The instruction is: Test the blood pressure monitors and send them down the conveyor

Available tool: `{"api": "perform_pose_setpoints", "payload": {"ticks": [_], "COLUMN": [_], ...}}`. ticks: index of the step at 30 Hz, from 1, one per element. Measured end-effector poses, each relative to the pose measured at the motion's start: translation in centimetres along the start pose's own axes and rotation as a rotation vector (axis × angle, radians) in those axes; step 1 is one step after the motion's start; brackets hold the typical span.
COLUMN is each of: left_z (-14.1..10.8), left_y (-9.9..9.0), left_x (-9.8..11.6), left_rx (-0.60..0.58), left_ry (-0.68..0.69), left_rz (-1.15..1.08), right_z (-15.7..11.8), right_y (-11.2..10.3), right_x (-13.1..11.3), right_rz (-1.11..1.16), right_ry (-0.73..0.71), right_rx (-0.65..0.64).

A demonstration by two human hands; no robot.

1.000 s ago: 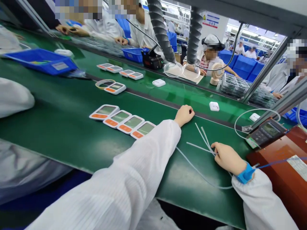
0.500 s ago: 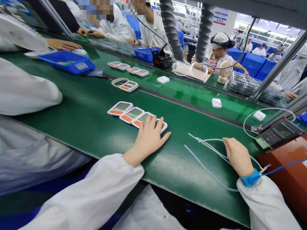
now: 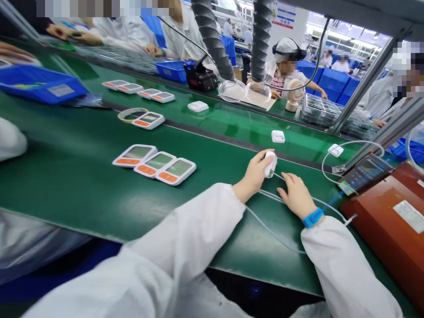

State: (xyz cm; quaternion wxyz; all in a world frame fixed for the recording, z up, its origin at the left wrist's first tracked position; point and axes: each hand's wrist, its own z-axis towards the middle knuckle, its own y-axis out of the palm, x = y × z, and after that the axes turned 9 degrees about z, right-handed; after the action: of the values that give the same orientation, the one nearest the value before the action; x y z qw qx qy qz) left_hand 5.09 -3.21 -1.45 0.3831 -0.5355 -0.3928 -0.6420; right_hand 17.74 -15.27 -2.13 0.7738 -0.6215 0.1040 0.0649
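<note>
My left hand (image 3: 253,176) grips a small white display unit (image 3: 271,164), turned up on edge with its side facing right. A thin white cable (image 3: 278,176) runs from that side to the fingers of my right hand (image 3: 296,194), which are closed on it near its end; the exact contact point is hidden. More loose white cables (image 3: 265,223) pass below both hands. To the left, a row of three white display units (image 3: 176,171) with grey screens and orange strips lies face up on the green bench (image 3: 109,198).
Another display unit (image 3: 149,120) lies beside a roll of tape (image 3: 126,115). Farther back are white units (image 3: 198,106) and a black device (image 3: 201,77). A blue bin (image 3: 43,86) is at left, an orange-brown box (image 3: 387,221) with a handheld meter (image 3: 366,172) at right. Co-workers sit opposite.
My left hand has taken the rightmost display unit from the row and brought it right, tilted up. My right hand has brought the cable to its side. The view has shifted right.
</note>
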Motion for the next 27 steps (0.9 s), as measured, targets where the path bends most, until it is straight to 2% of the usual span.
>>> {"api": "perform_pose_setpoints", "payload": {"ticks": [2,4,8,12,16,19,22,27], "left_z": [-0.2,-1.2,-3.3,-4.1,-4.5,-5.0,-5.2,-5.4], "left_y": [2.5,3.2,1.9,1.6,2.5,2.6,2.4,2.3], "left_x": [-0.6,-1.0,-0.8,-0.7,-0.8,-0.6,-0.3,-0.2], "left_rx": [0.069,0.089,0.013,-0.062,-0.15,-0.207,-0.263,-0.291], "left_ry": [-0.034,-0.017,-0.009,-0.137,-0.221,-0.245,-0.27,-0.284], "left_rz": [-0.2,-0.264,-0.318,-0.356,-0.378,-0.359,-0.353,-0.35], "right_z": [0.9,0.8,-1.5,-3.5,-3.8,-3.8,-3.8,-3.9], "right_y": [0.4,0.3,-0.9,-1.9,-1.6,-1.4,-1.6,-1.7], "right_x": [0.0,0.7,2.6,2.7,1.4,0.5,0.1,0.1], "right_rz": [0.033,0.062,0.143,0.293,0.506,0.559,0.557,0.56], "right_ry": [0.034,0.072,0.127,0.122,-0.033,-0.121,-0.074,0.02], "right_rx": [-0.017,-0.019,0.068,0.167,0.258,0.295,0.395,0.525]}}
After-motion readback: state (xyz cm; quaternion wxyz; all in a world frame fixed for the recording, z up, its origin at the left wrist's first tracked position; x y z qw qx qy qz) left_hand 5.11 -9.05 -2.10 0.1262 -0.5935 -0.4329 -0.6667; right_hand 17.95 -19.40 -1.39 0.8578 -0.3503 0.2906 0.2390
